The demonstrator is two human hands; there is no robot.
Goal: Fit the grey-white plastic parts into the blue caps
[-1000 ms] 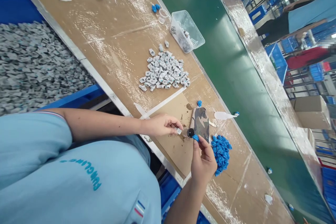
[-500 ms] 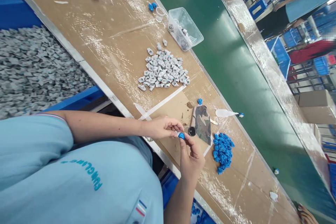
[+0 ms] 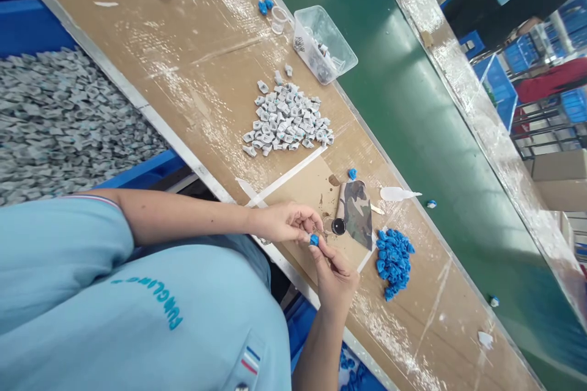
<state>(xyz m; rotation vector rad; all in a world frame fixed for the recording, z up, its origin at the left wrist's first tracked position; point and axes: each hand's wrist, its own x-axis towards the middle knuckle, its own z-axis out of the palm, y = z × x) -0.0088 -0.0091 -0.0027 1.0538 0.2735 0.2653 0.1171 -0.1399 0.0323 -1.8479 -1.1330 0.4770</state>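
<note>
My left hand [image 3: 293, 222] pinches at a small blue piece [image 3: 314, 239], with the thumb and fingertips on its upper side. From below, my right hand [image 3: 337, 272] grips the same blue piece between thumb and fingers. A whitish bit shows at its left; the fingertips partly cover it. Just beyond the fingers sits a small round pot of dark liquid [image 3: 338, 226], beside a camouflage-patterned cloth pad [image 3: 358, 214]. To the right lies a heap of blue pieces [image 3: 394, 263]. A heap of grey-white pieces [image 3: 290, 119] lies farther up the table.
A clear plastic tub [image 3: 346, 64] stands at the table's far edge by a clear cup [image 3: 278, 20]. Beyond runs a green conveyor belt [image 3: 394, 91] with small blue-and-white pieces. A white spatula-like strip [image 3: 397, 194] lies near it. A blue crate [image 3: 132, 171] of grey-white pieces is at left.
The blue piece has turned slightly between my fingertips. The view has shifted a little. Blue-and-white pieces on the belt have slid toward the lower right, and another person's hand there has left view.
</note>
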